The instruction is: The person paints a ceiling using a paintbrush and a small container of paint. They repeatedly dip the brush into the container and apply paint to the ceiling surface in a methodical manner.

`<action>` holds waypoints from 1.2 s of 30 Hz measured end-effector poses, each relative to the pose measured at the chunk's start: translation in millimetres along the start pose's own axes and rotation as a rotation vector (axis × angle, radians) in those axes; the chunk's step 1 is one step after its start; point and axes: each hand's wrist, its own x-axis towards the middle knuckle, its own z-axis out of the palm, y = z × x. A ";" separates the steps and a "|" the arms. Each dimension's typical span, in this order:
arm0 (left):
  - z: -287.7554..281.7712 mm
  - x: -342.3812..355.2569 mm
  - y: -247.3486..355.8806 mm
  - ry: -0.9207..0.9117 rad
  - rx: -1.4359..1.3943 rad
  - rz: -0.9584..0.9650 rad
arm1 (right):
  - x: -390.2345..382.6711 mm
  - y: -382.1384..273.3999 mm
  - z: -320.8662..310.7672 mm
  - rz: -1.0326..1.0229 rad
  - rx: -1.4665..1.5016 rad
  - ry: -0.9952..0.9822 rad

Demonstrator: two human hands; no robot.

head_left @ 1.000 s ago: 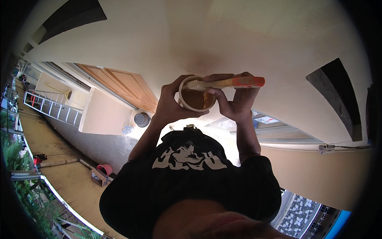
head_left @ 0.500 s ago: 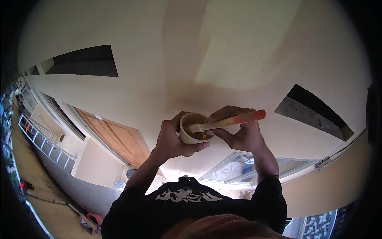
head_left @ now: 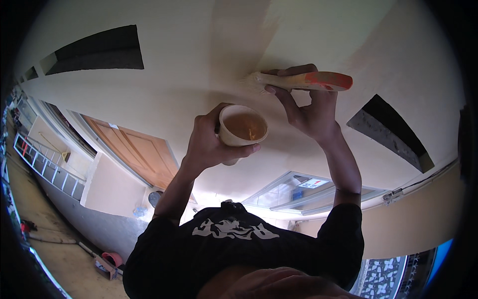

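My left hand [head_left: 204,139] grips a cream cup [head_left: 228,134] of brownish liquid, tilted toward my view. Just above and right of it, my right hand [head_left: 313,114] is closed on a paintbrush [head_left: 298,81] with a wooden handle, red at its end. The pale bristles point left and appear to touch the large painted wall [head_left: 189,50], where light beige, brownish and pale greenish patches show. The fingers behind the brush are partly hidden.
Dark rectangular openings [head_left: 94,50] [head_left: 386,132] flank the work spot. A wooden door [head_left: 139,149], a metal ladder [head_left: 50,164] and a pink bucket [head_left: 112,259] are at left. A glazed frame [head_left: 286,194] is behind my arms; a cable fitting [head_left: 393,197] sits at right.
The brush has left the cup and moved up onto the wall with my right hand. The cup, in my left hand, is now separate below it, higher in view than half a second ago.
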 end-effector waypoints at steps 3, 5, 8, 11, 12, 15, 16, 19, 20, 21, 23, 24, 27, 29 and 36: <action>-5.3 -7.0 -7.2 -0.006 -0.016 0.000 | 20.0 8.4 -7.7 -0.097 -0.107 0.084; -14.3 -13.5 -14.5 0.007 0.006 0.048 | 37.8 1.6 -22.0 -0.180 -0.235 0.117; -26.7 -23.8 -24.8 0.038 -0.023 -0.010 | 47.9 -1.5 -25.5 -0.367 -0.047 0.306; -40.1 -30.6 -33.1 0.103 0.031 0.013 | 22.2 -18.9 -8.6 -0.354 -0.003 0.096; -41.9 -30.9 -36.0 0.108 0.007 0.000 | 15.3 -22.8 -3.7 -0.354 -0.024 0.000; -52.2 -27.6 -41.8 0.124 -0.013 -0.028 | -10.4 -0.3 14.5 -0.309 -0.082 -0.178; -56.8 -27.2 -43.6 0.134 0.002 -0.025 | -6.8 1.6 11.5 -0.311 -0.108 -0.149; -69.5 -21.3 -50.6 0.144 0.009 0.001 | 15.8 11.9 -14.6 -0.260 -0.103 -0.140; -74.2 -18.9 -53.8 0.150 0.012 0.004 | 29.6 10.0 -18.1 -0.300 -0.077 0.036; -79.8 -16.3 -56.6 0.153 0.018 0.009 | 44.7 13.5 -27.1 -0.339 -0.028 0.078; -88.7 -8.6 -64.0 0.165 0.031 0.031 | 80.9 9.7 -54.4 -0.462 -0.289 0.168; -93.8 -7.0 -66.0 0.172 0.031 0.028 | 101.1 13.1 -66.0 -0.521 -0.374 0.249; -94.8 3.0 -75.9 0.162 -0.032 0.029 | 151.2 3.1 -115.1 -0.565 -0.574 0.401; -95.1 6.3 -81.2 0.168 -0.042 0.036 | 181.3 -0.1 -132.5 -0.612 -0.595 0.391; -102.7 9.6 -82.6 0.174 -0.059 0.026 | 137.6 19.2 -74.9 -0.922 -0.679 0.056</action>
